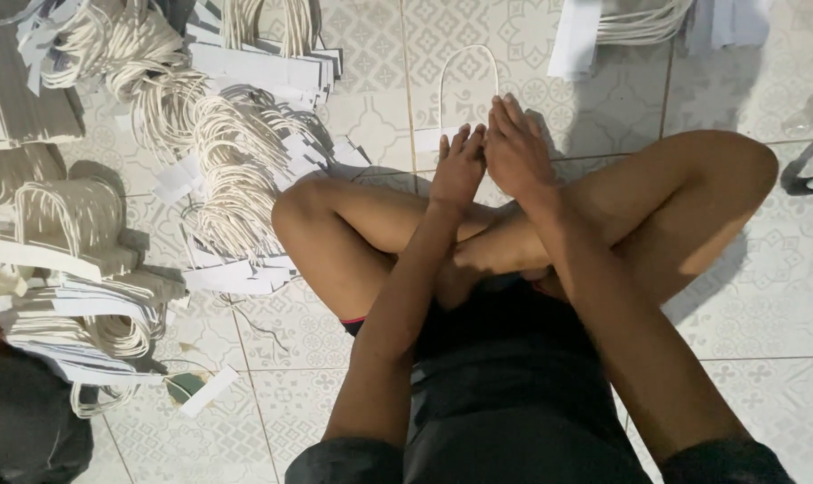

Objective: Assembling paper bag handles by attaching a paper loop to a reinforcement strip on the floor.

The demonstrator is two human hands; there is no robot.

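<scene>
Two hands — left hand and right hand, fingers flat, gripping nothing — press one cord-handle strip; handle piles lie left of them.

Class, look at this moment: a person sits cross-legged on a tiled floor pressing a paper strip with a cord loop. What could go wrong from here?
1. Both hands, left hand and right hand, press the paper strip flat; if they slide, the cord loop might set crooked or pull away.
2. The heaped finished handles lie close by the knee; a shift of the leg could tangle their cords.
</scene>
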